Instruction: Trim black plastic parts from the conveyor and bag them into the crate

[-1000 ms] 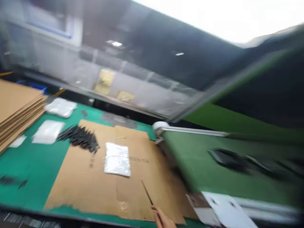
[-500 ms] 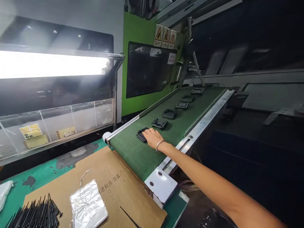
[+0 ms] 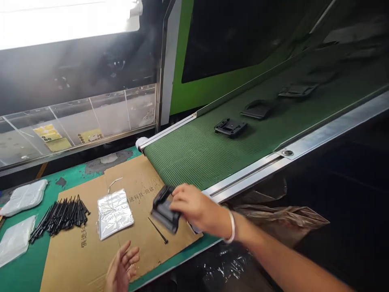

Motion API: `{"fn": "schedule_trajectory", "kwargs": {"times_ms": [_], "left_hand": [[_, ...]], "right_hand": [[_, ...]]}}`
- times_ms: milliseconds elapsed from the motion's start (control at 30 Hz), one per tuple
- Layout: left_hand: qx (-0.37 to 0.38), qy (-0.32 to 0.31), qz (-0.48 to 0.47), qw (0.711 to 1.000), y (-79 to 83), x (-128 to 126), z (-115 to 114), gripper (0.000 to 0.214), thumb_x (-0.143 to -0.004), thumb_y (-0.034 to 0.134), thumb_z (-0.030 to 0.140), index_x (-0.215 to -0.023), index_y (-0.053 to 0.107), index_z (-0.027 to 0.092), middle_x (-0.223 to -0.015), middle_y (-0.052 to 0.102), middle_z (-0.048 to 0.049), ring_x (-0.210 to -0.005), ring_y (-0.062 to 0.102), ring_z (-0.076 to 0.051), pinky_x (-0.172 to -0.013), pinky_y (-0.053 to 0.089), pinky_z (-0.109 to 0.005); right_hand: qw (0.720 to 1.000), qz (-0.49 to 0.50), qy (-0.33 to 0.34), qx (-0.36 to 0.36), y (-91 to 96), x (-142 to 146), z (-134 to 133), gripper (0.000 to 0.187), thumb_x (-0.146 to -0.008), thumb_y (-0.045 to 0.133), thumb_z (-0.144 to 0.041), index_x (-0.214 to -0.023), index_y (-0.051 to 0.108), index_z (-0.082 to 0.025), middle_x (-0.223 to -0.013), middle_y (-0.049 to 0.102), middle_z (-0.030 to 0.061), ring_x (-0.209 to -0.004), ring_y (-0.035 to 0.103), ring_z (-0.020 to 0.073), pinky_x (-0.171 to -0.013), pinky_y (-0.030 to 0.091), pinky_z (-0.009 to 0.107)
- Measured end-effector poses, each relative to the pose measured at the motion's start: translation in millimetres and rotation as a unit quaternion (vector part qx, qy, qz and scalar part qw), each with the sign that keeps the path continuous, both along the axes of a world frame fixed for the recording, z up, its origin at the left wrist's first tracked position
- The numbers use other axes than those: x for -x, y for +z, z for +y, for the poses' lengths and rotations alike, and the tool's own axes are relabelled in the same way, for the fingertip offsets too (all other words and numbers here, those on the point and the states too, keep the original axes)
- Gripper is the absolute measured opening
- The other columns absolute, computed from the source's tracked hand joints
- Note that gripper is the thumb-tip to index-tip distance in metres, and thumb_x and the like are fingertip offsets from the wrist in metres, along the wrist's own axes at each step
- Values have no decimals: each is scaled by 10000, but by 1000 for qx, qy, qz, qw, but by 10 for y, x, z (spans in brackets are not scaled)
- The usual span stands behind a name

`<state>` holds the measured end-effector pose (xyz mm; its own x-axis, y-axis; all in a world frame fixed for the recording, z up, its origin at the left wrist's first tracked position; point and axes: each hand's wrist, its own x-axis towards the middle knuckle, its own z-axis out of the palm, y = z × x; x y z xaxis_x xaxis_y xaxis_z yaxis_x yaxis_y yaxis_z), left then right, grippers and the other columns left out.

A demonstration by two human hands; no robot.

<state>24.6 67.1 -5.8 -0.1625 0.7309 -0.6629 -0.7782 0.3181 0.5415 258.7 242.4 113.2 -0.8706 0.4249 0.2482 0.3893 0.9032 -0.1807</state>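
A black plastic part (image 3: pixel 165 211), a flat frame-like piece with raised edges, is pinched in my right hand (image 3: pixel 197 209) above the cardboard sheet (image 3: pixel 152 251). My left hand (image 3: pixel 123 261) is in the lower middle, fingers spread and palm partly showing, holding nothing. Between the hands a single thin black pin-like piece (image 3: pixel 158 231) with a headed end lies on the cardboard. A shiny stack of clear plastic bags (image 3: pixel 115 215), with a string on it, rests beyond my left hand. Farther left is a pile of similar black pins (image 3: pixel 63 215).
A green conveyor belt (image 3: pixel 194 154) slopes up to the right, carrying several black plastic parts (image 3: pixel 231 127). Its metal rail (image 3: pixel 249 174) borders the near side. White plastic packets (image 3: pixel 26 197) lie on the green table (image 3: pixel 91 164). A clear divided bin (image 3: pixel 75 117) stands behind, below a bright lamp (image 3: pixel 67 20).
My right hand has lifted the nearest black part off the belt and brought it over the cardboard. My left hand has come into view. The view has turned down and left.
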Motion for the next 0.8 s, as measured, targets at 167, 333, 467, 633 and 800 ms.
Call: {"fn": "schedule_trajectory", "kwargs": {"times_ms": [167,333,467,633,800], "left_hand": [[-30,-28,-54,998,-28,-258,85,223,-648,675,255,-850,671,160,-774,687,-57,-700,626,-179,-597,481,-259],[127,150,-27,980,-39,-249,-91,141,-721,524,73,-753,652,126,-644,686,-48,-552,620,-134,-513,486,-230],[155,229,-68,959,-14,-234,-217,214,-752,438,50,-771,629,145,-614,673,-45,-574,634,-152,-529,499,-263],[148,242,-123,951,13,-130,-264,230,-785,418,94,-674,616,128,-670,677,-77,-627,636,-166,-537,491,-275],[111,227,-188,949,60,47,-220,269,-825,391,155,-680,613,112,-650,650,-81,-568,592,-143,-466,446,-244]], "right_hand": [[983,99,136,73,-758,524,-895,144,-783,465,-183,-850,587,-223,-858,564,55,-910,455,201,-819,383,359],[965,139,-104,195,-1522,598,-727,328,-797,406,-139,-1119,466,-152,-1044,495,124,-964,460,217,-829,410,358],[920,-33,-282,272,-2011,697,-475,154,-784,500,-164,-927,541,-124,-956,534,157,-954,470,283,-822,392,409],[888,-39,-295,352,-2160,807,-414,129,-797,414,-78,-785,537,-117,-905,569,170,-930,503,255,-802,385,378],[841,6,-243,483,-1875,895,-562,193,-860,323,-198,-734,463,-159,-634,560,13,-571,542,120,-545,433,230]]}}
